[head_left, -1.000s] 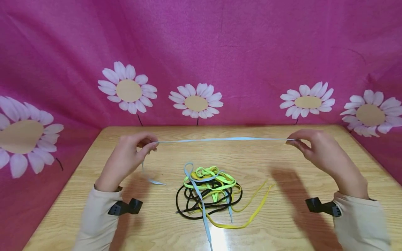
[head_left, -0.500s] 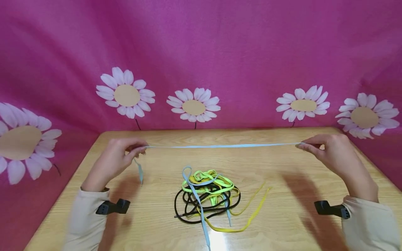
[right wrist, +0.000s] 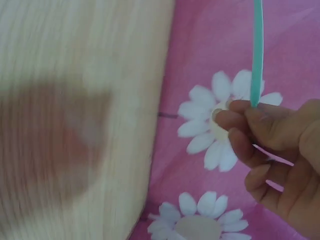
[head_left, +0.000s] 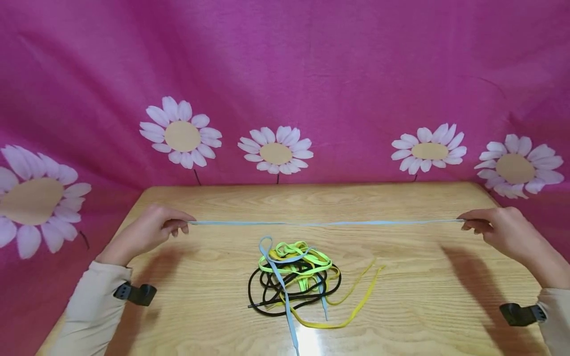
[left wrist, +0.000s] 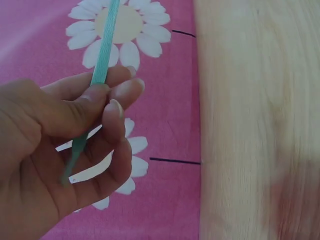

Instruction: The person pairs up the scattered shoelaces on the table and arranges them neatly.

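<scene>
A flat light-blue shoelace [head_left: 329, 224] is stretched nearly straight above the table between both hands. At its left end, my left hand [head_left: 153, 231] pinches it between thumb and fingers. In the left wrist view a short tip of the shoelace [left wrist: 103, 60] sticks out below the thumb. On the other side my right hand [head_left: 507, 230] pinches the opposite end, and the right wrist view shows that shoelace [right wrist: 257, 55] rising from between the thumb and fingertips. The remaining fingers of both hands are loosely bent.
A tangled pile of shoelaces lies mid-table: black [head_left: 250, 291], neon green [head_left: 327, 262], yellow [head_left: 356, 311] and another light blue [head_left: 287, 301]. The wooden table [head_left: 213, 306] meets a pink cloth [head_left: 347, 74] with printed daisies at its back and sides.
My hands have moved farther apart and slightly lower, so a longer stretch of the light-blue shoelace spans between them. The loose tail that hung below my left hand no longer shows in the head view.
</scene>
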Motion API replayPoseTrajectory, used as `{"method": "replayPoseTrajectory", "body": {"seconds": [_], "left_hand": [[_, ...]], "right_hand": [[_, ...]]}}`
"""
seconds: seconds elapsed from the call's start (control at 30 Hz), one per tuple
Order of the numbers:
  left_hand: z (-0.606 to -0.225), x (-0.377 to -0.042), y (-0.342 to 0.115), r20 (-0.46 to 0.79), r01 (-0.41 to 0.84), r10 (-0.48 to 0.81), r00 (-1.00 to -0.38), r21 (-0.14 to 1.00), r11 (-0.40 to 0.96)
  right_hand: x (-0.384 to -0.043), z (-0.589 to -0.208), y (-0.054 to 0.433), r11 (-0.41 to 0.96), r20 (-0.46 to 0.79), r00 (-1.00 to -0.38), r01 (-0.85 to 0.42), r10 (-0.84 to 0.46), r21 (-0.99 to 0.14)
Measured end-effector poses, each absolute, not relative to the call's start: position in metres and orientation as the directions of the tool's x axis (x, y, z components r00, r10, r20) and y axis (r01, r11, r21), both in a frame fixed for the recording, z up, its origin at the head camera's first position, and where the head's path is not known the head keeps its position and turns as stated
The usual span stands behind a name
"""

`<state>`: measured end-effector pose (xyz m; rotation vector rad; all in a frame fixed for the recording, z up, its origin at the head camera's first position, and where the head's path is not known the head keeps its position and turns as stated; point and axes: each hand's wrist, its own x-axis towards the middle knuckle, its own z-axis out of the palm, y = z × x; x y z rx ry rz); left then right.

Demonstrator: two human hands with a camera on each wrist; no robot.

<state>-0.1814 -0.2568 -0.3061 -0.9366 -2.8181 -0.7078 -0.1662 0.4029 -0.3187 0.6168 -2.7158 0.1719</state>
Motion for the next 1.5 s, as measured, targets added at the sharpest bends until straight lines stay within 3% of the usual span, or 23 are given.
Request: {"method": "replayPoseTrajectory", "body": {"seconds": [0.13, 0.3, 0.43, 0.63, 0.9, 1.33, 1.5], "left_hand": [[-0.304, -0.183, -0.259, 0.204, 0.588, 0.558, -0.804, 0.412, 0.696], [-0.302, -0.189, -0.262, 0.159, 0.558, 0.551, -0.819, 0.446, 0.700], [-0.305, -0.196, -0.264, 0.197, 0.544, 0.515, -0.834, 0.452, 0.707], [-0.315, -0.212, -0.271, 0.337, 0.469, 0.348, -0.875, 0.415, 0.780], [-0.333, -0.233, -0.264, 0.354, 0.418, 0.290, -0.889, 0.372, 0.829], [-0.366, -0.245, -0.255, 0.231, 0.306, 0.221, -0.948, 0.457, 0.835], [-0.375, -0.247, -0.256, 0.185, 0.251, 0.185, -0.965, 0.454, 0.855]], "right_hand": [[-0.171, -0.321, 0.417, 0.902, 0.387, -0.834, -0.432, -0.394, -0.013], [-0.180, -0.321, 0.429, 0.888, 0.466, -0.775, -0.456, -0.427, 0.056], [-0.187, -0.323, 0.432, 0.877, 0.488, -0.751, -0.475, -0.444, 0.068], [-0.200, -0.328, 0.430, 0.884, 0.472, -0.784, -0.467, -0.402, -0.021], [-0.219, -0.339, 0.430, 0.870, 0.409, -0.852, -0.441, -0.328, -0.221], [-0.242, -0.365, 0.430, 0.872, 0.366, -0.861, -0.445, -0.354, -0.203], [-0.246, -0.375, 0.430, 0.905, 0.302, -0.912, -0.353, -0.277, -0.236]]}}
